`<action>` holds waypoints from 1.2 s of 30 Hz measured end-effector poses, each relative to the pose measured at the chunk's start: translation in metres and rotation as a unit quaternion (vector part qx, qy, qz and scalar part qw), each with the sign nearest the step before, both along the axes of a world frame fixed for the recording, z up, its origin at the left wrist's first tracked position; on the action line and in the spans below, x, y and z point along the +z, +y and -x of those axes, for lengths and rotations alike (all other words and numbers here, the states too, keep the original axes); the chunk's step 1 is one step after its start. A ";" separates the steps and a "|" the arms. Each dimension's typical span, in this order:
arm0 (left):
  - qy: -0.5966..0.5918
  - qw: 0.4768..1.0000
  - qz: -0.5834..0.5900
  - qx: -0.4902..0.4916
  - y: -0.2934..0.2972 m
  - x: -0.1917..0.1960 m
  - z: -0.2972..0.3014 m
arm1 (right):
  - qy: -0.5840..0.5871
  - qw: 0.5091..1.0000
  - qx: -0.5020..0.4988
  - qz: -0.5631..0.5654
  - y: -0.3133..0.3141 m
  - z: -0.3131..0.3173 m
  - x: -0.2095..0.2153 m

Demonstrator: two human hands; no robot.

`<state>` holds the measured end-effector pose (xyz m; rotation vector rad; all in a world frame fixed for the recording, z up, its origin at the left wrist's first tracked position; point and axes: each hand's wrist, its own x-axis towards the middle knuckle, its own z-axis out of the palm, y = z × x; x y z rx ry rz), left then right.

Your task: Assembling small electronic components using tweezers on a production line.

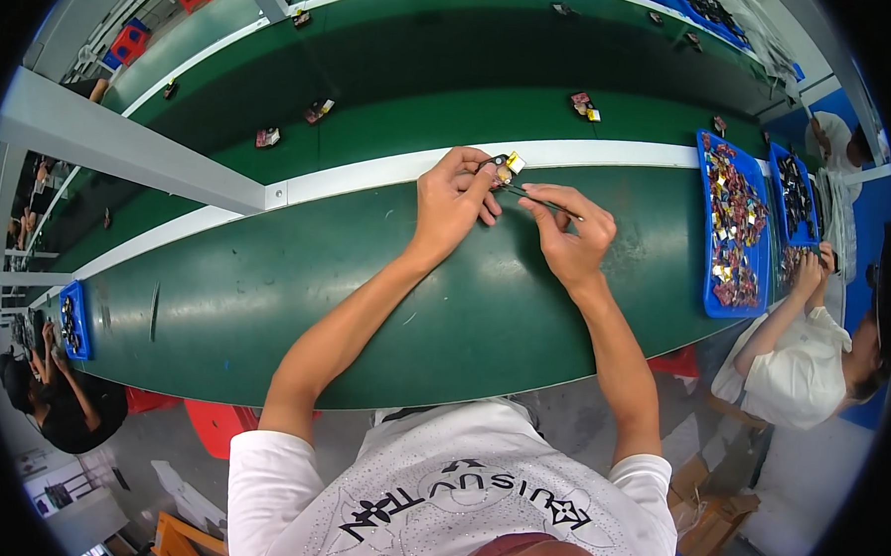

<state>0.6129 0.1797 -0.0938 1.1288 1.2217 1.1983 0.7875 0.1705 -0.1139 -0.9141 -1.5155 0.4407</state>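
My left hand (453,201) is closed around a small electronic part (505,169) with a black piece and a yellow-and-white tab, held above the table near the white rail. Its fingers hide much of the part. In my right hand (579,232), thumb and fingers pinch a pair of thin dark tweezers (540,200). The tweezers' tip points left and reaches the small part, though I cannot tell exactly where it touches.
Under my hands lies a green table (296,281), bordered by a white rail (610,154). Past it, a green belt (423,108) carries several small parts. At right, a blue tray (710,260) holds many coloured parts, beside a co-worker (795,363). Another blue tray (84,327) sits far left.
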 end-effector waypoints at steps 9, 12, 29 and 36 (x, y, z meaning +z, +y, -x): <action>-0.003 1.000 0.002 -0.005 0.000 -0.001 0.000 | -0.008 1.000 0.002 0.000 0.002 0.001 -0.002; 0.002 1.000 0.001 -0.010 0.001 -0.002 0.001 | -0.007 1.000 0.002 0.006 0.002 0.000 -0.003; -0.002 0.997 -0.075 0.008 -0.001 -0.005 -0.006 | 0.347 0.848 0.076 0.393 -0.001 -0.006 0.008; 0.011 0.999 -0.033 -0.023 0.002 -0.005 -0.001 | 0.347 0.847 0.074 0.397 0.000 -0.008 0.005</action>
